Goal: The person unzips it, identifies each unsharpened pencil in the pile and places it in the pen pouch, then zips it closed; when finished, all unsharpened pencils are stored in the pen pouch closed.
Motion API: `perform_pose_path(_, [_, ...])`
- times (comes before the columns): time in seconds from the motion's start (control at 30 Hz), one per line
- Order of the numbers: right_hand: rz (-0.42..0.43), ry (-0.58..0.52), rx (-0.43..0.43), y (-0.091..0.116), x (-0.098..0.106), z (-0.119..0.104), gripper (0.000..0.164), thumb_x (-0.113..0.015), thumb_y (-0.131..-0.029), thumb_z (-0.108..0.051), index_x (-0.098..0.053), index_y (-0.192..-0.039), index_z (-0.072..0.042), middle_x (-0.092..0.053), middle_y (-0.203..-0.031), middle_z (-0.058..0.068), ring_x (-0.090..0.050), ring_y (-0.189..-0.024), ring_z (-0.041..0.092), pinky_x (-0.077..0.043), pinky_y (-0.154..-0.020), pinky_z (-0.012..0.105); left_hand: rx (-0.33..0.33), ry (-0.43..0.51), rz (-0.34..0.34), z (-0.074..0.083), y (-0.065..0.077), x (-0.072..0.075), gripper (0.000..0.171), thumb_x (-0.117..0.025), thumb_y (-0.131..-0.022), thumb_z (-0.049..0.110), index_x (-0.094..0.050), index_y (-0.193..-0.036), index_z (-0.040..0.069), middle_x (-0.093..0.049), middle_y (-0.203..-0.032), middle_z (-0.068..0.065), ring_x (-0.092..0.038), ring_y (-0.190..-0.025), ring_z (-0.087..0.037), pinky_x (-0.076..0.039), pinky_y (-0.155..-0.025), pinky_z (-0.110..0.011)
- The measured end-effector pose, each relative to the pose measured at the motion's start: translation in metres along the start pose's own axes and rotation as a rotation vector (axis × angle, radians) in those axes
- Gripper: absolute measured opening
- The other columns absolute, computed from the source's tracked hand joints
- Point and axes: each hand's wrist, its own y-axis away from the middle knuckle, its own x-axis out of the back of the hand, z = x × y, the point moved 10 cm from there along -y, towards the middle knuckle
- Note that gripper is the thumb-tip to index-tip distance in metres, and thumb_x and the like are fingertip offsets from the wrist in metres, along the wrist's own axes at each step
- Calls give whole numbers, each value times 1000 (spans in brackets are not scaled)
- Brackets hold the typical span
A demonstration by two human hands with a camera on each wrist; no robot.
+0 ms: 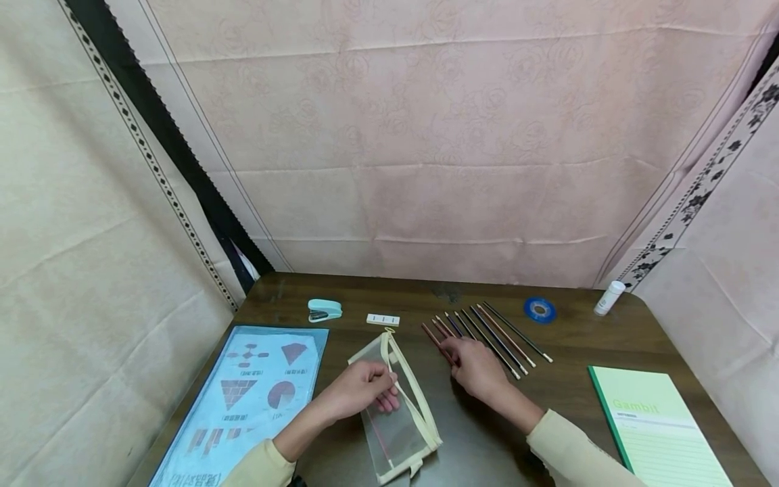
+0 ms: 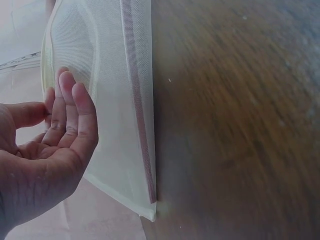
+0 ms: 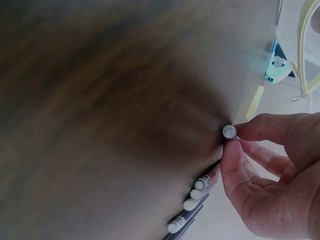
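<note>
A mesh zip pouch (image 1: 395, 406) with cream edging stands open-mouthed at the front middle of the table. My left hand (image 1: 368, 389) pinches its edge between thumb and index finger, the other fingers loosely bent; the left wrist view shows this hand (image 2: 55, 135) against the mesh (image 2: 117, 125). A thin reddish strip (image 2: 140, 125) shows along the pouch, perhaps a pencil behind the mesh. With thumb and fingertips my right hand (image 1: 477, 365) pinches the leftmost pencil (image 1: 433, 338), whose white end (image 3: 229, 132) shows in the right wrist view. Several more pencils (image 1: 502, 335) lie side by side to its right.
Behind the pouch are a white eraser-like block (image 1: 383, 319) and a teal stapler (image 1: 324, 310). A blue printed folder (image 1: 255, 392) lies left. Blue tape (image 1: 539, 310) and a white glue stick (image 1: 609, 298) are at the back right, a green notepad (image 1: 660, 426) at the front right.
</note>
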Motion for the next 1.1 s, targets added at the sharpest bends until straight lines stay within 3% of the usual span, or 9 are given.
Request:
perform_pose_path(0.67, [141, -180, 41, 4, 37, -19, 57, -75, -72, -4, -59, -122, -27, -59, -77, -11, -53, -65, 5, -45, -59, 22, 5, -8, 3, 2, 0, 2, 31, -50, -101, 24, -64, -88, -1, -74, -81, -16, -71, -74, -28, -61, -68, -40])
perform_pose_path(0.87, [155, -307, 73, 13, 44, -34, 58, -73, -73, -3, -58, -123, -30, -61, -80, -9, -57, -67, 4, -48, -61, 19, -2, -1, 3, 2, 0, 0, 30, -50, -101, 21, -64, -88, -2, -73, -81, -17, -71, -74, -28, -61, -69, -42])
perform_pose_path(1.1, [116, -503, 32, 23, 43, -44, 62, -72, -76, -1, -54, -126, -33, -62, -85, -7, -61, -71, 7, -52, -63, 20, -8, 2, 2, 3, 1, -1, 30, -50, -101, 21, -63, -88, -2, -73, -80, -18, -71, -74, -29, -61, -69, -44])
